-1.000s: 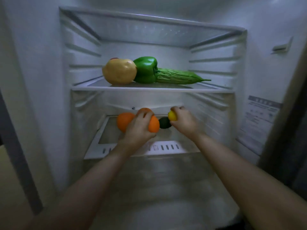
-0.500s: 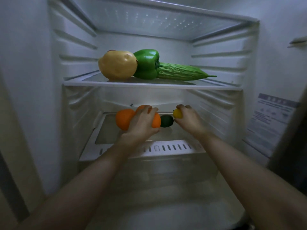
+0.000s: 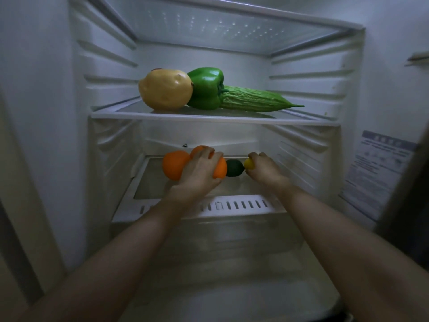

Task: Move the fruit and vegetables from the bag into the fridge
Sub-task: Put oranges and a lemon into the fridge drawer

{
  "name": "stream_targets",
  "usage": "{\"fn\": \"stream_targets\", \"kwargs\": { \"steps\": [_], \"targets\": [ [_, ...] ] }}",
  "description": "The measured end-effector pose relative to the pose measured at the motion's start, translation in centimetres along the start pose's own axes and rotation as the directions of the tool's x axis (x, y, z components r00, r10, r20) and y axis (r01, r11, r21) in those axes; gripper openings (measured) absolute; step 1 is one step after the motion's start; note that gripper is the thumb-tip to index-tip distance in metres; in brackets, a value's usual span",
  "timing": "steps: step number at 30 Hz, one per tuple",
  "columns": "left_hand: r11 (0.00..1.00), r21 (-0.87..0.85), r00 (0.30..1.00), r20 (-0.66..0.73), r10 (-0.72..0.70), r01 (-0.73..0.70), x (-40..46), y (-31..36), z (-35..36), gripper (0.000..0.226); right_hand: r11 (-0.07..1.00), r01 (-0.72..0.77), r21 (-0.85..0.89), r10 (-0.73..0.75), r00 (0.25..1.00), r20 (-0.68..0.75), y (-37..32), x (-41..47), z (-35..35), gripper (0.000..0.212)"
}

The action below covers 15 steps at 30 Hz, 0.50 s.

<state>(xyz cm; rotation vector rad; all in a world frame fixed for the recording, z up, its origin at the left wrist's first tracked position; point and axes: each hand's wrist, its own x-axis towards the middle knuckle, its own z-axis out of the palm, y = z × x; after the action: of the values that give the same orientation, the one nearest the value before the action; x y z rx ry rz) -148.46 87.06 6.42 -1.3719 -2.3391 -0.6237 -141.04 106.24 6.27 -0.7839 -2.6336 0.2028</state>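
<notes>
Inside the open fridge, my left hand [image 3: 200, 173] is closed over an orange fruit [image 3: 220, 169] on the lower glass shelf [image 3: 151, 189]. Another orange [image 3: 174, 164] sits just left of it, and a third peeks out behind my fingers. My right hand [image 3: 262, 169] pinches a small yellow fruit [image 3: 248, 163] at the same shelf. A dark green lime [image 3: 234, 168] rests between the two hands. On the upper shelf [image 3: 209, 117] lie a yellow-tan potato [image 3: 166, 89], a green bell pepper [image 3: 206, 88] and a bitter gourd [image 3: 255, 102]. The bag is not in view.
A translucent crisper drawer [image 3: 232, 240] with a slotted white front rail sits below the lower shelf. Ribbed fridge walls close in left and right. A printed label [image 3: 376, 168] is on the right inner wall. The fridge door edge stands at the far right.
Both hands have pushed a little deeper over the lower shelf, and the view has moved closer to the fridge. The grips on the orange and the yellow fruit are unchanged.
</notes>
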Motion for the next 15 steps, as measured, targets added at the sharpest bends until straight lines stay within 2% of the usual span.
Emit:
{"fn": "stream_targets", "kwargs": {
  "steps": [5,9,15],
  "targets": [
    [1.0,0.009,1.0,-0.009,0.007,-0.007,-0.1,0.3,0.0,0.07,1.0,0.012,0.005,-0.012,1.0,-0.002,0.0,-0.5,-0.5,0.041],
    [1.0,0.014,0.999,-0.032,-0.006,0.006,-0.4,0.8,-0.2,0.067,1.0,0.017,0.014,-0.015,0.992,-0.127,-0.6,-1.8,-1.5,0.035],
    [0.987,0.156,0.981,-0.196,-0.003,0.034,-2.5,1.7,-0.4,0.051,0.982,0.189,0.008,-0.176,0.927,-0.332,-2.5,-6.1,-2.6,0.032]
  ]
}}
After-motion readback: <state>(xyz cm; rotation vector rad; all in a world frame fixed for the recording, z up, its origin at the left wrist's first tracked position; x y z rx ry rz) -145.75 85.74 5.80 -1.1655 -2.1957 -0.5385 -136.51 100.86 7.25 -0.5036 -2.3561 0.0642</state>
